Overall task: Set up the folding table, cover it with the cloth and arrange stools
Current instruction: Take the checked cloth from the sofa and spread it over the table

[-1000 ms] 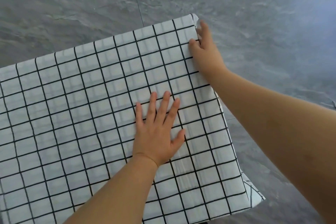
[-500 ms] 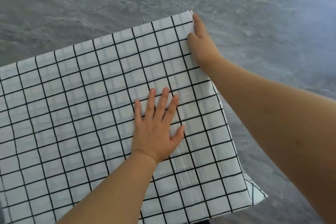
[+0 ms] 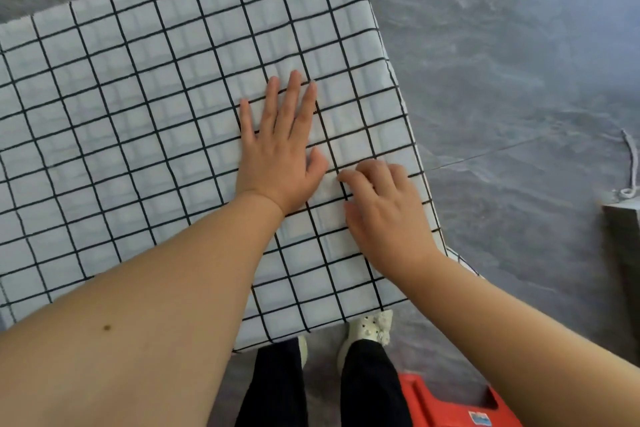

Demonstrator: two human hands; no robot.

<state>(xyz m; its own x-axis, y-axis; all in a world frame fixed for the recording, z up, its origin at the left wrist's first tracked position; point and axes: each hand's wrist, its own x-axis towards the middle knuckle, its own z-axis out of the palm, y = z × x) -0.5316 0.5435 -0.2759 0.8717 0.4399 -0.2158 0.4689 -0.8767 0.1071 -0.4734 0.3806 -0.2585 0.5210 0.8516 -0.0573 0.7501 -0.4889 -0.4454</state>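
From my remote seat I see the cloth (image 3: 138, 114) spread flat over the tabletop, which it hides completely; its right edge folds over the table's side and a corner hangs down near the bottom right. The left hand (image 3: 280, 152) lies palm-down on the cloth, well in from that edge, its fingers (image 3: 294, 94) straight and slightly spread, pressing on the fabric without holding it. The right hand (image 3: 384, 215) sits just beside it, nearer the right edge, fingers loosely bent with the tips touching the cloth; it is blurred, but I see no pinch. The cloth is thin and white, with a black grid of squares and faint creases. Below it is the grey, marbled floor (image 3: 519, 62). At the table's near edge are pale shoes (image 3: 370, 329) and dark trousers (image 3: 277, 385), and beside them a glossy red plastic stool (image 3: 450, 402).
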